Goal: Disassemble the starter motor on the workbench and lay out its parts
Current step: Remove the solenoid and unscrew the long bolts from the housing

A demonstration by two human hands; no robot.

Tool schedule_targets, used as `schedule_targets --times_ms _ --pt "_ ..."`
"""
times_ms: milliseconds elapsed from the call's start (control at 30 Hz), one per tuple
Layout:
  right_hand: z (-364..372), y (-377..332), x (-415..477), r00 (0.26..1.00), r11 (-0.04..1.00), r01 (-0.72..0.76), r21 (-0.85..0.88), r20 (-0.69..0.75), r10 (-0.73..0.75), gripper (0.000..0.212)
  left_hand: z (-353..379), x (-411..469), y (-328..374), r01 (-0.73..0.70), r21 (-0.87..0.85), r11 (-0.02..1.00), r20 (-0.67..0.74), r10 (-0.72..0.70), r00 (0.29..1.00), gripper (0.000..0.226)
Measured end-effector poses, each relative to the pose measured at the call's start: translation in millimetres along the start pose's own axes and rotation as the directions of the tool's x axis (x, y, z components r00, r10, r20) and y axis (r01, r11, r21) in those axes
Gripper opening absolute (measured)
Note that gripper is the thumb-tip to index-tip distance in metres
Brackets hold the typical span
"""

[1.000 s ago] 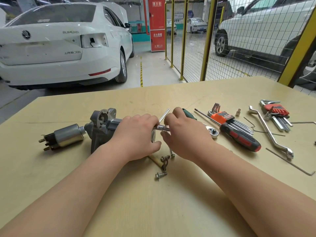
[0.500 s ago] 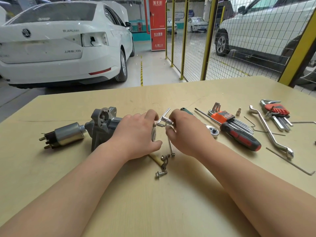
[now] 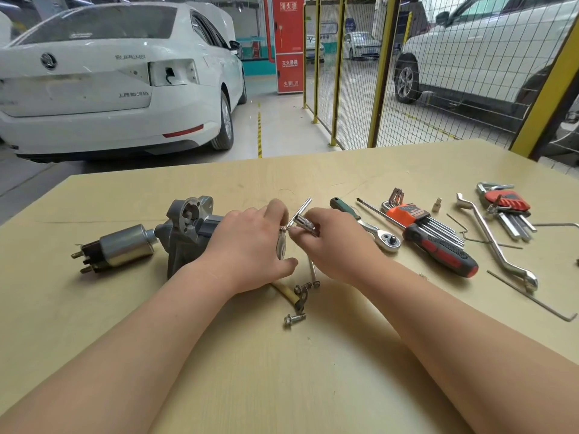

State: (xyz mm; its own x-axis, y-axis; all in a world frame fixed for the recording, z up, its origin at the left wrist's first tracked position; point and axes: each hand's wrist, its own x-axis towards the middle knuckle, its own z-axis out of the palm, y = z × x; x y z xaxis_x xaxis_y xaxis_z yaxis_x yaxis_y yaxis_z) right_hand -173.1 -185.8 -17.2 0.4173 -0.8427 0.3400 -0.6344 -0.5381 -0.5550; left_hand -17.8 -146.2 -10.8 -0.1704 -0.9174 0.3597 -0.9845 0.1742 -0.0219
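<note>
Lying beneath left hand (image 3: 247, 245) fingers (image 3: 276, 211), starter motor (image 3: 188, 236) meets right hand's (image 3: 338, 245) socket driver (image 3: 303, 220).

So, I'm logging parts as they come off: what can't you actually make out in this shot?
- Head view: the starter motor body's rear end, covered by the left hand.
- The fastener under the socket driver: masked by fingertips of the right hand.
- Hex key set size marks: too small.
- Thin metal rod: far end cut off by the right edge.
</note>
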Motion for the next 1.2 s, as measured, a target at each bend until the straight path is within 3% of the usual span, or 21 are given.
schedule_targets --times_ms 233,500,600,733,967,1033,1133,1200 --pt "11.1 -4.9 6.6 0.999 0.984 -0.046 0.170 0.016 0.044 0.049 3.7 2.0 -0.6 -0.002 -0.062 0.998 -0.033 0.000 0.999 0.078" --pt "8.7 -3.0 10.7 1.000 0.974 -0.019 0.225 0.022 0.014 0.016 4.3 2.8 -0.9 -0.004 -0.034 0.999 -0.046 0.002 0.999 0.073" --pt "6.3 -1.6 11.1 0.999 0.968 -0.036 0.250 0.038 0.027 0.020 5.1 3.1 -0.7 -0.007 -0.023 1.000 -0.058 0.006 0.998 0.075" --pt "9.5 -2.2 11.2 0.996 0.981 -0.057 0.184 0.078 0.043 0.040 5.0 3.1 -0.3 -0.012 -0.025 1.000 -0.077 0.010 0.997 0.072" --pt "9.1 -1.1 12.6 0.996 0.928 -0.086 0.362 0.058 0.070 0.014 5.5 3.2 -0.5 -0.007 -0.021 1.000 -0.077 0.006 0.997 0.075" --pt "9.5 -0.5 13.2 0.993 0.915 -0.117 0.387 0.068 0.098 0.016 5.1 3.1 -0.1 -0.008 -0.026 1.000 -0.081 0.006 0.997 0.075" --pt "11.4 -1.9 11.9 0.991 0.938 -0.122 0.325 0.092 0.097 0.036 5.0 2.2 0.5 -0.015 -0.035 0.999 -0.103 0.012 0.995 0.073" --pt "11.0 -2.1 12.3 0.990 0.932 -0.130 0.339 0.101 0.101 0.035 5.0 2.3 0.4 -0.010 -0.040 0.999 -0.106 0.005 0.994 0.072"
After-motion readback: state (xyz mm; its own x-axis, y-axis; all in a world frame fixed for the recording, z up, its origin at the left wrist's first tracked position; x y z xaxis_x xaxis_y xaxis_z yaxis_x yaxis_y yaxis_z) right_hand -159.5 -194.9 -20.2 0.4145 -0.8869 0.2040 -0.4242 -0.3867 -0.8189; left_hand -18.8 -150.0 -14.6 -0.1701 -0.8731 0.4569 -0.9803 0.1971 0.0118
